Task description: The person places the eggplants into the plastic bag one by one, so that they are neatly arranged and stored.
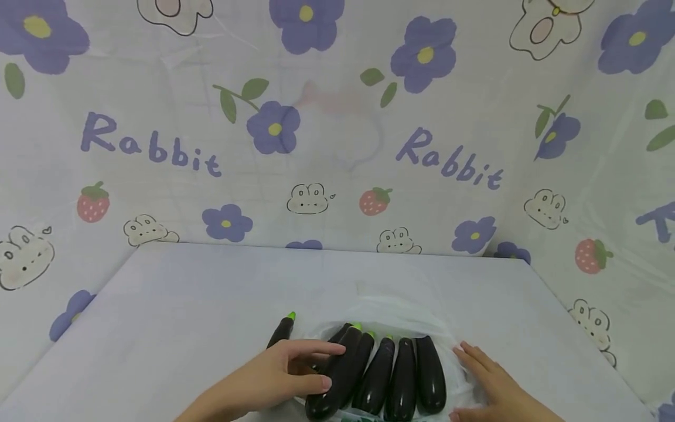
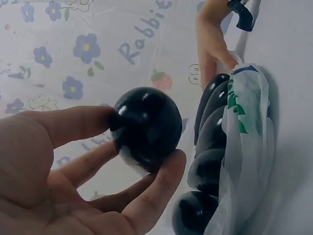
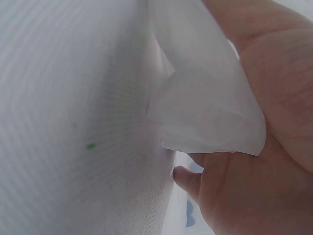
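My left hand (image 1: pixel 263 375) holds a dark, glossy eggplant (image 1: pixel 337 381) between thumb and fingers. The left wrist view shows its rounded end (image 2: pixel 146 128) gripped above the tabletop. Several more eggplants (image 1: pixel 404 381) lie side by side on a thin white plastic bag (image 1: pixel 403 309) with green print. My right hand (image 1: pixel 498 384) is at the bag's right side with its fingers fairly straight, touching the plastic. A flap of the bag (image 3: pixel 210 112) lies against its palm in the right wrist view. Partly behind the left hand, a single eggplant (image 1: pixel 281 332) lies left of the bag.
A white table (image 1: pixel 174 310) spreads under everything. Behind it and along the sides hangs a white curtain (image 1: pixel 337 164) printed with purple flowers, rabbits, strawberries and lettering. A dark strap (image 2: pixel 240 14) is on the right wrist.
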A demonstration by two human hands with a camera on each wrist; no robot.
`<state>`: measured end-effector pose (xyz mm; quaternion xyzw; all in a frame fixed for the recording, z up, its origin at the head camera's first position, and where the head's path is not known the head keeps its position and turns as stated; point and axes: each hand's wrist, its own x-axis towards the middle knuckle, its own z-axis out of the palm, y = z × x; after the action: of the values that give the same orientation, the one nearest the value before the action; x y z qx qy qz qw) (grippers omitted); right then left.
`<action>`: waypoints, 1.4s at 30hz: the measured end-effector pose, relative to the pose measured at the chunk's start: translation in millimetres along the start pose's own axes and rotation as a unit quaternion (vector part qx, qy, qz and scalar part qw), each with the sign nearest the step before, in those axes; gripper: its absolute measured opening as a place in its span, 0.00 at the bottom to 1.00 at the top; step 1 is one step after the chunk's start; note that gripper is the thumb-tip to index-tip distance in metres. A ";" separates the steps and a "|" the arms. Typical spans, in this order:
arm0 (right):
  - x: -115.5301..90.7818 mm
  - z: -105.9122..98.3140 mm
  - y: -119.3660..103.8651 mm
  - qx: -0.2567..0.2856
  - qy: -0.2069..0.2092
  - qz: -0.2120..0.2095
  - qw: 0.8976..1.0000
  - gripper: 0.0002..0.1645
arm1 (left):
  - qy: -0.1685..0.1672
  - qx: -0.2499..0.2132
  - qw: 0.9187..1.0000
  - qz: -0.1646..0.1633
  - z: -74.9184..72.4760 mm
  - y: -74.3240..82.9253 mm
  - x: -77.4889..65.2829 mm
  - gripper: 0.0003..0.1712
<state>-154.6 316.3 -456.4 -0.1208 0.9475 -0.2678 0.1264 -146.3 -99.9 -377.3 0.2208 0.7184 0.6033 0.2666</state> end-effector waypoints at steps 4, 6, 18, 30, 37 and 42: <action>0.0 -0.6 -0.7 0.001 0.002 -0.006 1.000 0.66 | -0.011 -0.004 1.000 -0.009 1.9 -2.8 14.7 0.22; -0.3 -0.7 -1.6 0.000 0.001 -0.002 1.000 0.66 | -0.015 0.002 1.000 -0.012 2.7 -4.9 22.2 0.22; -2.3 -1.9 -3.4 -0.009 0.004 -0.013 1.000 0.65 | 0.030 0.105 0.994 0.024 18.8 -6.0 52.0 0.22; -0.1 -1.0 -0.4 -0.020 0.008 -0.031 0.999 0.64 | 0.041 0.158 0.986 0.044 23.3 -6.8 51.7 0.22; 0.0 0.0 -0.1 -0.029 0.015 -0.041 0.999 0.63 | 0.058 0.133 0.989 0.036 21.7 -7.3 47.4 0.21; 1.7 0.2 0.4 -0.038 0.018 -0.046 0.998 0.62 | 0.085 0.129 0.987 0.040 18.6 -5.7 40.3 0.18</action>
<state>-156.2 316.0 -457.0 -0.1643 0.9526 -0.2390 0.0924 -164.9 -61.2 -390.0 0.2298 0.8010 0.5322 0.1494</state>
